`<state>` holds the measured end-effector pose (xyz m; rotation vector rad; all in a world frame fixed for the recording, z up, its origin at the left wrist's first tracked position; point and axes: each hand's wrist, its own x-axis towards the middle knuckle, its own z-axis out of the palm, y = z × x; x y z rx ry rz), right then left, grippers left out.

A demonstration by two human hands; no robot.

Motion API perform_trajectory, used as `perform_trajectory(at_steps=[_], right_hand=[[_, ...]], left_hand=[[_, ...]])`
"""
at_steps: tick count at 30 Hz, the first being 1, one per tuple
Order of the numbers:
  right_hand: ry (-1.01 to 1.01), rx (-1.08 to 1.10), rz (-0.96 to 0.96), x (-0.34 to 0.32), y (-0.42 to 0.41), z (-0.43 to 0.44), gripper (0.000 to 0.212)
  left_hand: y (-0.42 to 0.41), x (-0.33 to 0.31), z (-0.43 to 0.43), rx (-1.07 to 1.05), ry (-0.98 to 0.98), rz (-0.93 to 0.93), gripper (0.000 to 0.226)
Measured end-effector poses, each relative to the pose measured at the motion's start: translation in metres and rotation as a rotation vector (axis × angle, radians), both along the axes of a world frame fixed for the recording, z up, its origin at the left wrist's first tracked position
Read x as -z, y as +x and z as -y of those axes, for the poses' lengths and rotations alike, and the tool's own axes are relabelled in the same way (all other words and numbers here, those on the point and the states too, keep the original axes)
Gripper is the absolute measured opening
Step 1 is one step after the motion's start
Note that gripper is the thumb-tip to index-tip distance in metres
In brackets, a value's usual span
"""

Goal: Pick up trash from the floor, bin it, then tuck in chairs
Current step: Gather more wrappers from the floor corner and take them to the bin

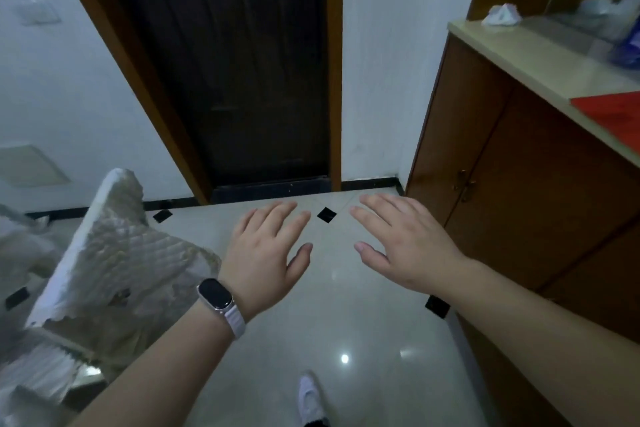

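My left hand [268, 253], with a watch on its wrist, is stretched out palm down over the pale tiled floor [332, 329], fingers straight and holding nothing. My right hand [403, 241] is spread the same way beside it, a short gap between the two thumbs. A chair [114, 253] with a quilted, lace-edged cover stands at the lower left, its back close to my left forearm. No trash lies on the visible floor; a crumpled white piece [502, 15] sits on the cabinet top at the right. No bin is in view.
A dark wooden door [235, 62] in a brown frame stands shut straight ahead. A brown cabinet [502, 166] with a pale top fills the right side, bearing a red sheet [613, 114] and blurred bags. My white shoe [311, 399] shows at the bottom.
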<state>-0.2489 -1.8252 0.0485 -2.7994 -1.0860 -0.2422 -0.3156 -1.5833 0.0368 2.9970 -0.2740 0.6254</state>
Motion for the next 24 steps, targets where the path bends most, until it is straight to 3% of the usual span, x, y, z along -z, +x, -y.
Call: perform_trajectory(at_steps=[10, 24], right_hand=[[-0.051, -0.012, 0.004, -0.028, 0.141, -0.126, 0.057], [-0.020, -0.192, 0.016, 0.012, 0.347, -0.261, 0.053]], left_hand=[[0.148, -0.002, -0.119, -0.033, -0.039, -0.020, 0.047], [0.297, 0.020, -0.226, -0.211, -0.014, -0.088, 0.044]])
